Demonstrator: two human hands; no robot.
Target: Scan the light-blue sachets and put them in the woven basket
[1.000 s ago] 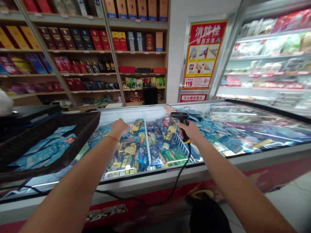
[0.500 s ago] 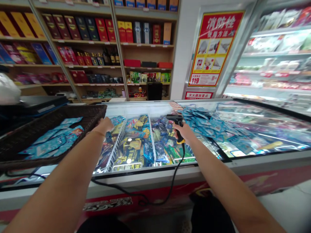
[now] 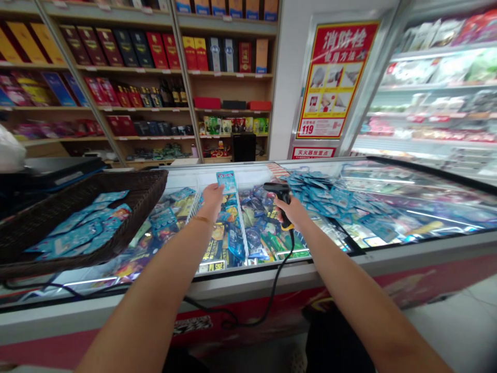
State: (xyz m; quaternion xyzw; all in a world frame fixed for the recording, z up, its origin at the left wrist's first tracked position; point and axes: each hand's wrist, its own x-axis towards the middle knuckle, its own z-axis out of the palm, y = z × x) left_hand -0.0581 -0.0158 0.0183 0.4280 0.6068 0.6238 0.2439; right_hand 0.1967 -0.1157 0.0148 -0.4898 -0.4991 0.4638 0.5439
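Shelves [image 3: 256, 76] full of boxes are lining the back wall, with a red poster [image 3: 336, 80] hanging to their right, and a glass-topped freezer [image 3: 252, 287] is stretching across the front. Half a second ago the left hand [image 3: 213, 198] was reaching beside the basket [image 3: 153, 187] with no packet showing; now it is hovering farther right, over the middle of the freezer, its fingers closing on a blue packet [image 3: 227, 181]. That packet is standing upright above the hand, gripped near its lower end (how the thumb is sitting, I cannot tell).

The right hand [image 3: 293, 210] is staying almost where it was, wrapping the handle of a black scanner [image 3: 277, 189]. Its head is pointing left, toward the packet, with the two remaining apart. From the handle a cord [image 3: 275, 282] is looping down the freezer's front. Other blue packets [image 3: 85, 228] are lying in the basket, as before, while a larger pile [image 3: 322, 194] is spreading over the freezer, to the right of the scanner.
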